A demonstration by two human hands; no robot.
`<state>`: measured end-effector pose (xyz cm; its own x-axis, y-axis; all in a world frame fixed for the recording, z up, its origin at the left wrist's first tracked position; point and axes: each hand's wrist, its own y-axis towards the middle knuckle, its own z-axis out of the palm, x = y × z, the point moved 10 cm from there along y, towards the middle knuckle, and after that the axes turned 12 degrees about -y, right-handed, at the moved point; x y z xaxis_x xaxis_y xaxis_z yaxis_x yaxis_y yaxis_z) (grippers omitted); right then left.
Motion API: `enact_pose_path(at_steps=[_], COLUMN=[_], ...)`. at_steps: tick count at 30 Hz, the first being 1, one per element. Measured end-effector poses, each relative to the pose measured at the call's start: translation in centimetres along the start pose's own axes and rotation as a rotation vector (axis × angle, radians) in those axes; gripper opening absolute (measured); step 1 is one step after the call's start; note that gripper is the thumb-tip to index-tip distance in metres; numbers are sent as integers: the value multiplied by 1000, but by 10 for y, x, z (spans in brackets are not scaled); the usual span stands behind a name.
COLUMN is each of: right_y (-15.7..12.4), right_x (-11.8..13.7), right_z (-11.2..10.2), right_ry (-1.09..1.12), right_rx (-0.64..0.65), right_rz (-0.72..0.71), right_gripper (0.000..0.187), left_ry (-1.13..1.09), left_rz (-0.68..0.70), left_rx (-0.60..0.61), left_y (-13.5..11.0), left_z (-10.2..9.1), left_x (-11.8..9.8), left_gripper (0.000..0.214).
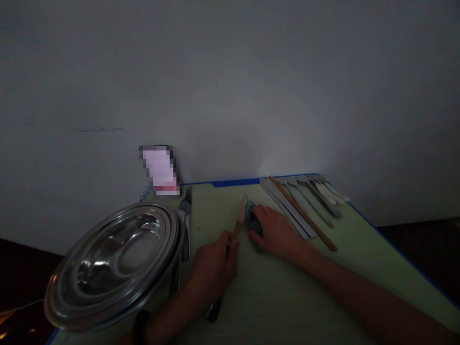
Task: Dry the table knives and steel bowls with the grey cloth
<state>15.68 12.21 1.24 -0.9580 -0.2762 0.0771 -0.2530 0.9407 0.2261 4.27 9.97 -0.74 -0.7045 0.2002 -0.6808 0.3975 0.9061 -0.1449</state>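
My left hand [215,266] is closed round the dark handle of a table knife [240,218], whose pale blade points away from me over the green mat [273,297]. My right hand [275,232] is closed on a small bluish cloth [251,218] that presses against the side of the blade. Both hands rest low on the mat near its middle. A dark band sits on my left wrist.
A stack of shiny steel plates [115,261] stands at the left, with cutlery [186,215] beside it. A row of several knives, spoons and a brown-handled utensil [305,206] lies at the far right of the mat. A white wall rises behind.
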Motion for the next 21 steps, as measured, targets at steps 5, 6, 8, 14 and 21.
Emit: enact_pose_path(at_steps=[5, 6, 8, 14, 21], right_y=[5, 6, 7, 6, 9], right_x=[-18, -21, -29, -60, -78], right_z=[4, 4, 1, 3, 26], right_ry=[314, 412, 597, 924, 1134], right_rx=[-10, -21, -59, -188, -192], right_rz=[70, 79, 106, 293, 445], right_gripper=[9, 9, 10, 15, 29], left_ry=[-735, -804, -892, -1068, -1123], left_rz=[-21, -25, -15, 2, -50], left_rx=[-118, -142, -160, -97, -37], left_y=[5, 6, 8, 14, 15], left_z=[-7, -8, -11, -5, 2], left_x=[5, 7, 9, 20, 20], left_gripper=[31, 33, 35, 30, 41])
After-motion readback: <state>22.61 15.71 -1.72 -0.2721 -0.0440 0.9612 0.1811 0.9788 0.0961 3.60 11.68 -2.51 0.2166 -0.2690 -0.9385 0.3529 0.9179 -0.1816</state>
